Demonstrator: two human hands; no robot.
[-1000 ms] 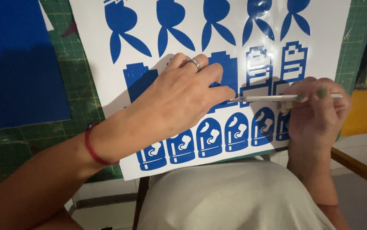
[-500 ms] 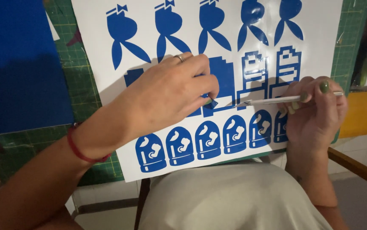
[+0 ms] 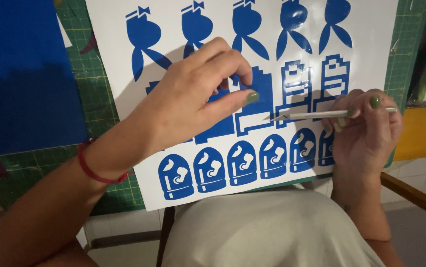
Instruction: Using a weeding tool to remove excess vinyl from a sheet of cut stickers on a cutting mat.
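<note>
At nine o'clock of the view a plain dark blue vinyl sheet [image 3: 22,74] lies on the green gridded cutting mat [image 3: 99,104], which shows again as a strip at three o'clock. A thin red cord bracelet [image 3: 94,170] rings the wrist of the left hand [image 3: 188,104], which reaches in from seven o'clock. Its thumb and forefinger are pinched together over the middle of the white backing sheet printed with blue cut-out sticker shapes [image 3: 242,94]; whether a scrap of vinyl sits between the fingertips cannot be told. That sheet fills the centre, with ribbon-tailed shapes along twelve o'clock, blocky pixel figures in the middle row and dome-shaped stickers along six o'clock, just above the person's pale grey lap [image 3: 267,232]. At three o'clock of the left hand, the right hand [image 3: 366,133] is curled closed round a slim silver craft knife [image 3: 326,114], held nearly level. Its tip points toward nine o'clock and rests on a blocky figure, just beside the left thumb.
</note>
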